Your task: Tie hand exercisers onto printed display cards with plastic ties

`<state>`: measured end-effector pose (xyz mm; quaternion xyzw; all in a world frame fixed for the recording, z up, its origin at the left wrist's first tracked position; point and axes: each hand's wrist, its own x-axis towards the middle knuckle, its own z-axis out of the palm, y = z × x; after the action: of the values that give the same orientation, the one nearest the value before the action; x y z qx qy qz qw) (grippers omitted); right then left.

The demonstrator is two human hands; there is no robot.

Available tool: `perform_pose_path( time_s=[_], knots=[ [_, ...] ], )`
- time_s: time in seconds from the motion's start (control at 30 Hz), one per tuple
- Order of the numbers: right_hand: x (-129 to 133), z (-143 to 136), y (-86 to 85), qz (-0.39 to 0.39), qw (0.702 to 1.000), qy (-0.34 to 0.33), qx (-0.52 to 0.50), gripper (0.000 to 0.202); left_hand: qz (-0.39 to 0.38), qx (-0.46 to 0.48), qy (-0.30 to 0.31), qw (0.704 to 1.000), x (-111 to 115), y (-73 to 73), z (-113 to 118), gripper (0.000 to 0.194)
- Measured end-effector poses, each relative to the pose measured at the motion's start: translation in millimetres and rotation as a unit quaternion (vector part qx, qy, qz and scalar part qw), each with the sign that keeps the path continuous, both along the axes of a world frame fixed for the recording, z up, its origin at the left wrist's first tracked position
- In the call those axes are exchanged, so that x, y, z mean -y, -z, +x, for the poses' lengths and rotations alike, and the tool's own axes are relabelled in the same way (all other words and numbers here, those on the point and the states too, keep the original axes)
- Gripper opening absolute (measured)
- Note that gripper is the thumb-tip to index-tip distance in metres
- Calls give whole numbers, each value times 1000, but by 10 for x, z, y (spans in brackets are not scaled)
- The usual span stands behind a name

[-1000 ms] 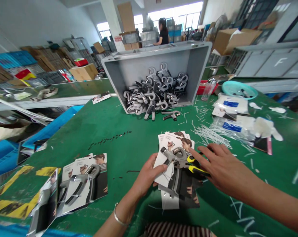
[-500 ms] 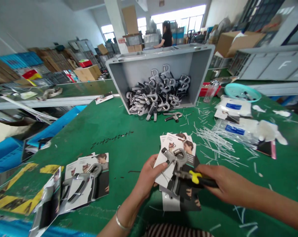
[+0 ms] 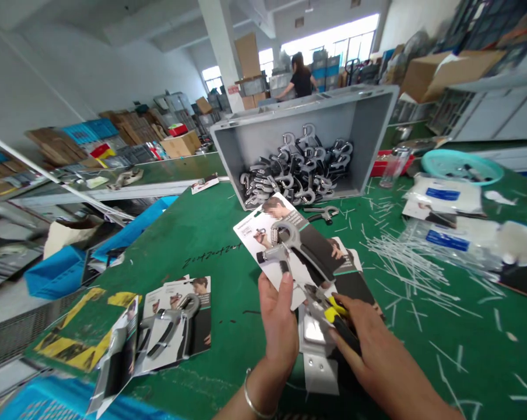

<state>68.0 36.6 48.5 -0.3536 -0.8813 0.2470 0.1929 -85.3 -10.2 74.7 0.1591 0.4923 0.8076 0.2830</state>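
A green tabletop (image 3: 211, 233) carries a grey bin (image 3: 368, 116) heaped with grip trainers. Above the tabletop, the left hand (image 3: 281, 326) pinches a printed backing card (image 3: 263, 233), tilted up, with a grey metal hand gripper (image 3: 290, 248) lying against it. The right hand (image 3: 368, 350) is closed around yellow-handled cutters (image 3: 329, 312), whose tips touch the card's lower edge.

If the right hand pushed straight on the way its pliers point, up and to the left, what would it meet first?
Probably the hand gripper on the card that the left hand holds up. The right hand aims its pliers at the gripper's lower handles; depth is unclear, but the tips look almost there.
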Motion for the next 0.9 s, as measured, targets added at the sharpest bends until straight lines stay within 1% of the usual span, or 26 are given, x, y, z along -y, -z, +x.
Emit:
perform_pose_path(
  time_s=[0.13, 0.23, 0.37, 0.43, 0.53, 0.63, 0.7, 0.77, 0.8, 0.87, 0.9],
  knots=[
    [32, -25, -8, 26, 999, -10, -17, 47, 11, 0, -4, 1000, 9, 11, 44, 39],
    [35, -5, -16, 12, 1000, -3, -16, 46, 16, 0, 5, 1000, 18, 26, 70, 37],
    [37, -4, -12, -61, 998, -3, 1, 37, -3, 10, 3, 1000, 39, 44, 66, 39],
    [46, -23, -25, -94, 995, -23, 1, 34, -22, 22, 4, 1000, 44, 58, 35, 39],
    [37, -63, -85, -153, 986, -60, -14, 29, -34, 43, 16, 998, 30, 74, -37, 35],
    [-21, -90, -172, -201, 976, -58, -62, 26, 0, 33, 26, 999, -1, 48, -97, 31],
    [-41, -89, -199, -225, 969, -51, -93, 28, 25, 1, 5, 1000, -21, 6, -102, 31],
    [0, -55, -155, -267, 957, -44, -107, 32, 28, -21, -19, 999, -43, -31, -65, 30],
    [43, -20, -97, -294, 948, -43, -110, 35, 26, -22, -20, 999, -61, -35, -39, 30],
    [138, 95, 87, -342, 931, -51, -118, 39, 24, -13, -3, 1000, -121, 2, -27, 30],
    [171, 174, 201, -350, 926, -56, -129, 39, 24, -9, 5, 1000, -154, 42, -66, 31]
  ],
)
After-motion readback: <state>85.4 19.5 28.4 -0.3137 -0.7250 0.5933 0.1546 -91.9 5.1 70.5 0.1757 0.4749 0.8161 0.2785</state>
